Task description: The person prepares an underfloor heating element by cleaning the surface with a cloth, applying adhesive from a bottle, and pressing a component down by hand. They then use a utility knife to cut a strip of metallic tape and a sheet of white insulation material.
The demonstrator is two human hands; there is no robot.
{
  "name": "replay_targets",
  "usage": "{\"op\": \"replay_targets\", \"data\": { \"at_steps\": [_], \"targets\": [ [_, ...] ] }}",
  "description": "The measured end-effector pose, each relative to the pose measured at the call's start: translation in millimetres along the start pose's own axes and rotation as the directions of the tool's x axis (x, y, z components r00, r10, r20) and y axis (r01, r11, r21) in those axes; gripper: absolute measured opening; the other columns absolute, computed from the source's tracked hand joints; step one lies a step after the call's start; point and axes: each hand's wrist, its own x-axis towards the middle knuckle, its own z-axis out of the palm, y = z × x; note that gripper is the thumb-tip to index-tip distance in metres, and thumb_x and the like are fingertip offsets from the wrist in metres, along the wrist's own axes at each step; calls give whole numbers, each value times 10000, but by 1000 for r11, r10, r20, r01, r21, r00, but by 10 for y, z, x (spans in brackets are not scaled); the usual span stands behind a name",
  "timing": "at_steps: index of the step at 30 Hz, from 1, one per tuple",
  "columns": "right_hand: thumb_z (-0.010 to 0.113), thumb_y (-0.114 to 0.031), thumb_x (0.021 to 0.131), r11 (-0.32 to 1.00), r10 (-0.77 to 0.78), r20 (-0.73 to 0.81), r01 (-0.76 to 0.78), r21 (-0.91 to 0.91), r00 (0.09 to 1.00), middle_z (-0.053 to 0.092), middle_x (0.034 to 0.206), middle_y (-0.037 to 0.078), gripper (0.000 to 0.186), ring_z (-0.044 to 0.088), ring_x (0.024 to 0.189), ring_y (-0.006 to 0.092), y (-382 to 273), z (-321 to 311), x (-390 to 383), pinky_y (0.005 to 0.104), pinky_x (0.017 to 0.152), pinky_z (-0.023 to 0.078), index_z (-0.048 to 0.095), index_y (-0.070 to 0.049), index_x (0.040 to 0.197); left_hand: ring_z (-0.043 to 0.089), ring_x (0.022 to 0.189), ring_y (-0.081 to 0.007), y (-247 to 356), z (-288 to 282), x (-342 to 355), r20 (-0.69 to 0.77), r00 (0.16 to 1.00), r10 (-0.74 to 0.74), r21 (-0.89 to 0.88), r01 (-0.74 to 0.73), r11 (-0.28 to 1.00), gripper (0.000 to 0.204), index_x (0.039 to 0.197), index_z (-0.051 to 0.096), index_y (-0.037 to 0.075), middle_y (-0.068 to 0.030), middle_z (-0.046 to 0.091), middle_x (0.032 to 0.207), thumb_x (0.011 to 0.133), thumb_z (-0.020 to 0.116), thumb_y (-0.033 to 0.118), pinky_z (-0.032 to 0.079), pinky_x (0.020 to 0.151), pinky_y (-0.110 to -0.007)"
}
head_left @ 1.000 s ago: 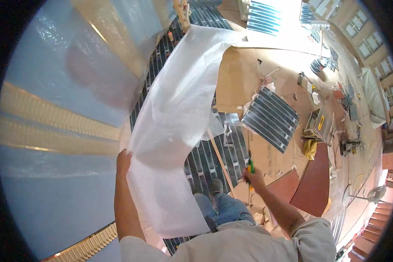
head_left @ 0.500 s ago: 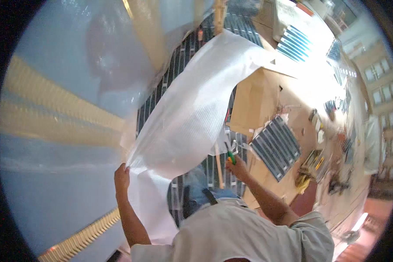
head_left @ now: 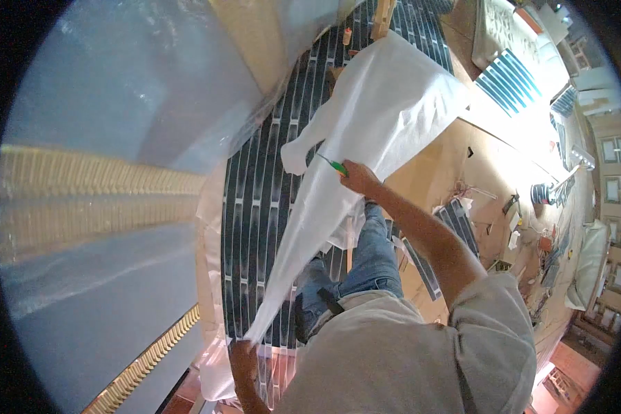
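A long white translucent sheet (head_left: 386, 103) stretches from the far middle down to the near left, drawn into a narrow band. My left hand (head_left: 243, 362) is closed on its near end, low at the left. My right hand (head_left: 357, 178) grips a green-handled knife (head_left: 337, 168) over the middle of the sheet. The thin blade points to the far left, close to the sheet's left edge; whether it touches is unclear. Dark film with pale stripes (head_left: 255, 207) covers the floor underneath, showing to the left of the sheet.
Clear plastic sheeting (head_left: 138, 90) hangs along the left. A wooden post (head_left: 382, 19) stands at the far end, near a small orange-capped bottle (head_left: 347, 36). Brown board (head_left: 421, 162) lies on the right, with striped film pieces (head_left: 509, 81), tools and scraps about it.
My left hand has moved nearer to me, pulling the sheet into a narrow band. My right hand has moved away from me, bringing the knife over the sheet. The view has shifted.
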Motion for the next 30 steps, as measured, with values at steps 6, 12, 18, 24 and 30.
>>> {"op": "replay_targets", "data": {
  "at_steps": [6,12,18,24,30],
  "targets": [
    [616,-216,891,810,-77,-123,-10,-587,989,672,1141,138,357,563,1187,342,1059,146,1562,509,888,506,664,-170,1242,672,1020,-280,-11,745,-1129,-26,989,144,33,-143,989,419,1426,593,222,-167,654,1280,1033,594,367,551,863,-492],
    [604,-167,927,837,186,190,-55,-544,964,631,1203,163,363,554,1229,360,1509,143,1707,499,919,525,604,-56,1272,633,1105,-299,1701,436,-167,264,906,-331,-30,351,936,523,1447,551,170,-188,619,1329,989,640,407,524,918,-480],
    [578,-101,949,944,274,89,-250,-216,958,704,992,187,159,717,929,342,2132,-359,1440,454,757,583,555,-10,1077,594,1189,-319,2610,247,580,375,847,-378,-59,429,901,641,1467,509,118,-210,585,1378,945,687,446,496,973,-467],
    [678,-237,899,881,421,140,-441,170,896,679,965,280,347,657,920,499,1890,-959,1648,582,790,524,521,7,1089,555,1273,-339,3009,445,1444,388,877,-283,-181,374,910,768,1487,467,66,-231,550,1426,902,733,486,469,1029,-454],
    [692,-268,885,919,308,-30,-290,266,951,658,963,309,380,636,948,516,1291,-1351,1623,586,806,490,519,1,1091,516,1358,-359,4045,796,3301,225,965,138,-431,-29,902,899,1508,425,14,-253,516,1475,858,779,525,441,1084,-441]
  ]
}}
